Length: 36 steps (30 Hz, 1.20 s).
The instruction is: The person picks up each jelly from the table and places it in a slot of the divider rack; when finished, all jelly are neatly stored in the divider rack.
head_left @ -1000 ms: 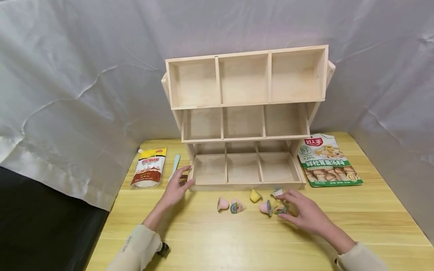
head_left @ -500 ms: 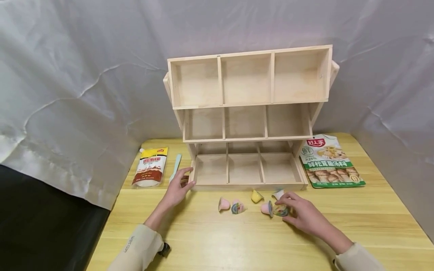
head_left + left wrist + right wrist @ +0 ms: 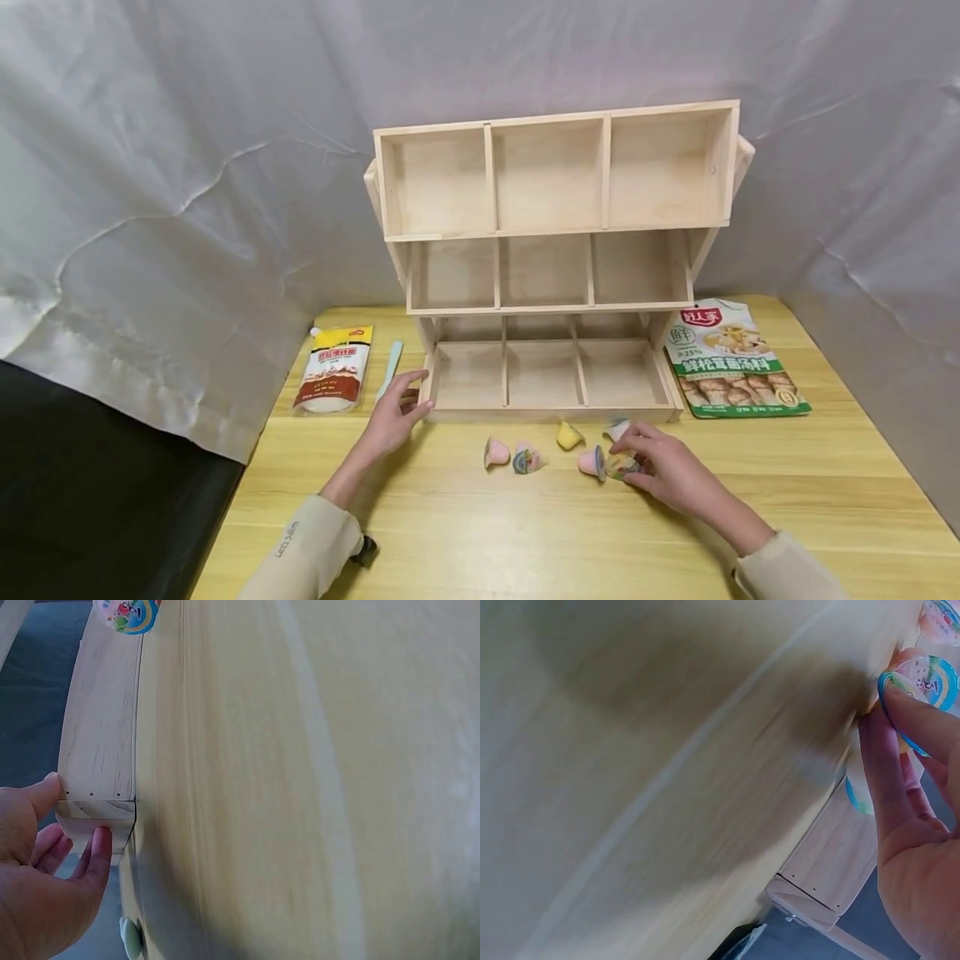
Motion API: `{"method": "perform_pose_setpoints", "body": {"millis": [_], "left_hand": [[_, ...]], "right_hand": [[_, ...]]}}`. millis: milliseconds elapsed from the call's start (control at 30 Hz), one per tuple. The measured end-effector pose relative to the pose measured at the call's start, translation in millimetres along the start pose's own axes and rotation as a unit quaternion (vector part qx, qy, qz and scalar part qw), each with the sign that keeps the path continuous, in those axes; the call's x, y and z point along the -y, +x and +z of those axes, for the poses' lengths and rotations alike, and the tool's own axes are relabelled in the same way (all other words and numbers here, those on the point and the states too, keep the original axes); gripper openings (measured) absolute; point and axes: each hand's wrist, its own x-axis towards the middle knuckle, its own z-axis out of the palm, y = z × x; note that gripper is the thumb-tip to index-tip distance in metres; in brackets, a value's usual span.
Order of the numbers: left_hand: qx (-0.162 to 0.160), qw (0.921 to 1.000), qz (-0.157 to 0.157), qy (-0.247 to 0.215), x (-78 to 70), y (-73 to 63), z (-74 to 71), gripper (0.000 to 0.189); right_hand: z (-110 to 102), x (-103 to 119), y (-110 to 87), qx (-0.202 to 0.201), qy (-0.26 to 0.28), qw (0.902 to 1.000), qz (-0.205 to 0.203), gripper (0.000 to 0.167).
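Observation:
My left hand (image 3: 393,418) holds the left front corner of the wooden three-tier shelf (image 3: 551,413), thumb at the board's edge and fingers against its end piece in the left wrist view. At the right, my right hand (image 3: 671,468) pinches a yellow jelly cup (image 3: 621,465) by its printed lid rim, low over the table or on it. Beside that cup lies a pink jelly cup (image 3: 590,462), tipped on its side. A white jelly cup (image 3: 617,429) lies just behind, partly hidden by the fingers. Another yellow cup (image 3: 567,436) lies near the shelf front.
Two more pink cups, one sideways (image 3: 496,452) and one lid-forward (image 3: 526,460), lie left of centre. A seasoning pouch (image 3: 333,371) and a pale green utensil (image 3: 393,364) lie at the left. A green-and-white soup-base packet (image 3: 731,358) leans beside the shelf's right side.
My right thumb and fingers have closed on the yellow jelly cup and turned it slightly. The left hand stays at the shelf corner. The head view has shifted a little.

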Motion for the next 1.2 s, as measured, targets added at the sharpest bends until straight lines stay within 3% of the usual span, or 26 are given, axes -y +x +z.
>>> {"method": "perform_pose_setpoints", "body": {"millis": [100,333,567,833,1200], "left_hand": [[0.002,1.0000,0.003,-0.001,-2.0,-1.1,-1.1,0.055],[0.019,0.9998,0.000,-0.007,-38.3,-12.2,-8.8,0.055],[0.007,1.0000,-0.004,-0.004,-7.5,-2.2,-2.3,0.057],[0.005,1.0000,-0.005,-0.004,4.7,1.0,-1.9,0.055],[0.004,0.9999,-0.011,-0.006,-5.6,-1.3,-0.5,0.057]], "right_hand": [[0,-1,0.2,0.004,0.008,1.0000,0.003,0.033],[-7,6,0.1,-0.015,0.042,0.9990,0.001,0.036],[-24,23,19.0,-0.049,0.081,0.9955,-0.008,0.039],[-25,45,66.2,-0.049,0.129,0.9903,-0.012,0.038],[8,70,155.8,-0.027,0.176,0.9838,0.024,0.042]]}}
